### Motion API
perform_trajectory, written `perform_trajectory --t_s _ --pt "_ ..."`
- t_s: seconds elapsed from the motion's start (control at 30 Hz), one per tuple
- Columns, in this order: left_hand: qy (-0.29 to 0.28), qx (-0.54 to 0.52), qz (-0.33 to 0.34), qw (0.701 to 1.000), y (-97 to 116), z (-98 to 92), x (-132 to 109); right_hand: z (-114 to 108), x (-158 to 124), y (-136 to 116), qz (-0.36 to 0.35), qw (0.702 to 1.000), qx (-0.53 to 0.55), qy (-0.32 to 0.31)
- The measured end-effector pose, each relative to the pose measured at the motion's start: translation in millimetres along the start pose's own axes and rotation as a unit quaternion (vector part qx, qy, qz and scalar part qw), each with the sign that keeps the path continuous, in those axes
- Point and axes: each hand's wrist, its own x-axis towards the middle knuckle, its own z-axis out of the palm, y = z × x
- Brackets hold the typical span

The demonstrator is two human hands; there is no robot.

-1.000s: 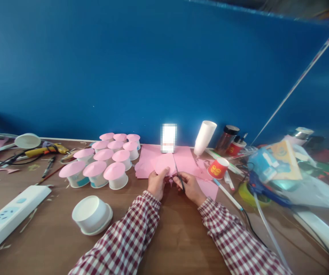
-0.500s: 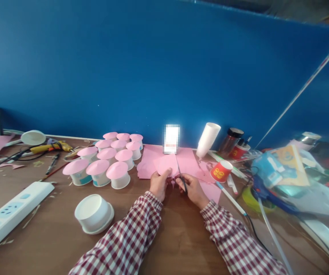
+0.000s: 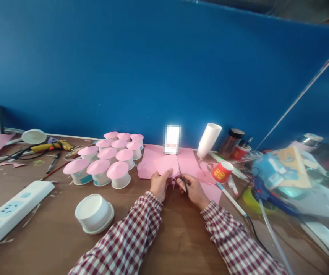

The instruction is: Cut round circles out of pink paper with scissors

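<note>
My left hand (image 3: 159,184) pinches a rounded piece of pink paper (image 3: 166,164) and holds it up over the desk. In my right hand (image 3: 193,189) are small scissors (image 3: 181,177), fingers through the handles, with the blades reaching into the paper's right edge. Flat pink sheets (image 3: 188,160) lie on the desk just behind both hands. A small pink scrap (image 3: 173,184) hangs between the hands.
Several upturned white cups topped with pink paper discs (image 3: 107,162) stand to the left. A lone white cup (image 3: 93,212) and a power strip (image 3: 8,212) sit nearer. A red cup (image 3: 221,171), a stack of white cups (image 3: 208,140), jars, pens, cables and plastic bags crowd the right.
The hands, paper and scissors stay in nearly the same place; the view has shifted slightly, and the paper has turned a little in my left hand.
</note>
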Motion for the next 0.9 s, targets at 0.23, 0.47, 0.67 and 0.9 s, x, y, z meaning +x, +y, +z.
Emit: perform_trajectory --t_s 0.23,0.47,0.67,0.9 --pt "0.005 0.002 -0.002 1.000 0.4 0.6 0.0 0.4 -0.5 -3.2 0.000 1.000 -0.006 0.001" --pt "0.015 0.002 -0.002 1.000 3.8 3.6 -2.8 -0.9 -0.4 -2.4 0.001 1.000 -0.012 0.001" --pt "0.012 0.003 0.002 1.000 2.7 2.4 -2.1 -1.4 -0.4 -0.8 -0.004 1.000 -0.027 0.004" --pt "0.015 0.005 0.004 1.000 1.9 1.2 -1.0 -1.0 0.3 0.5 0.002 1.000 -0.017 0.006"
